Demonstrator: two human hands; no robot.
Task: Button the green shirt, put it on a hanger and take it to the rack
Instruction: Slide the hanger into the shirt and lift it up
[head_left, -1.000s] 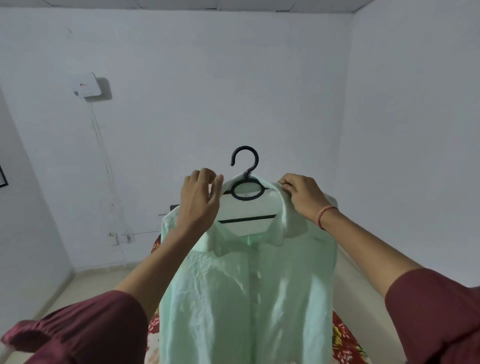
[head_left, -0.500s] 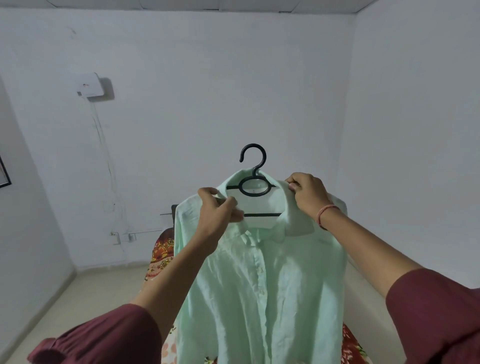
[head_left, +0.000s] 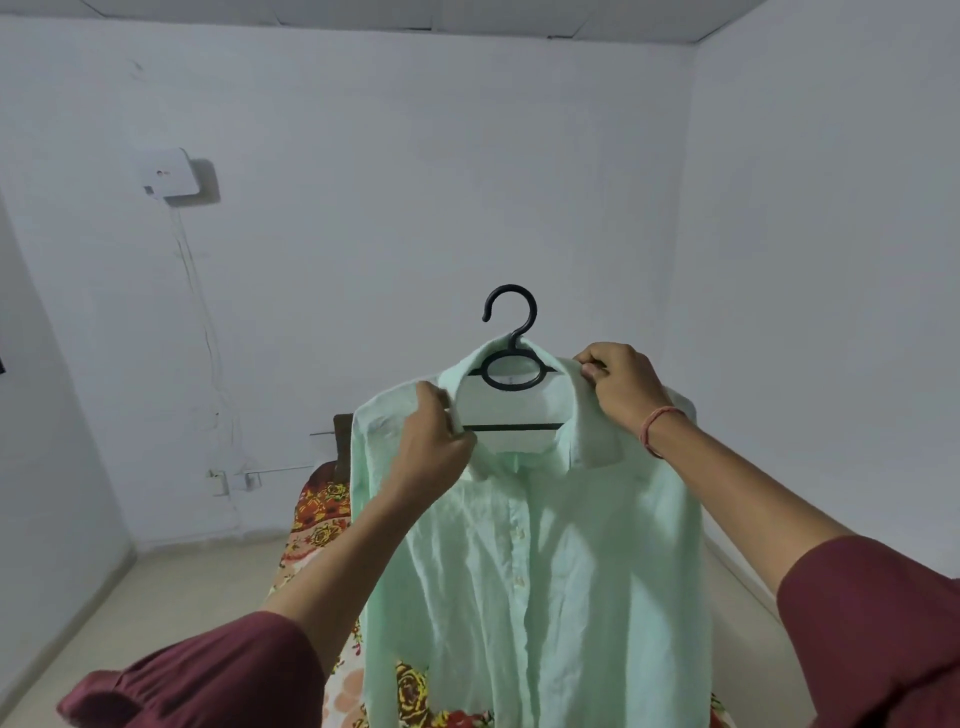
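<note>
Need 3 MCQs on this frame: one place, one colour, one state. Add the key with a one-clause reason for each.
1. Where is the right hand?
A. Pinching the collar of the green shirt, just right of the hanger
B. Wrapped round the hanger's hook
C. Down out of view

2. What colour is the hanger?
A. White
B. Black
C. Red

3. What state is the green shirt in?
A. Folded in a pile
B. Draped on the hanger and held up in the air
C. Turned inside out and bunched up

Key:
1 A: the thumb and fingers close on the collar edge beside the hanger's ring, and the hook stands free above.
2 B: the hook, ring and bar all show black against the pale wall.
3 B: the hanger sits inside the collar, and the left hand and right hand grip the shirt on either side.
</note>
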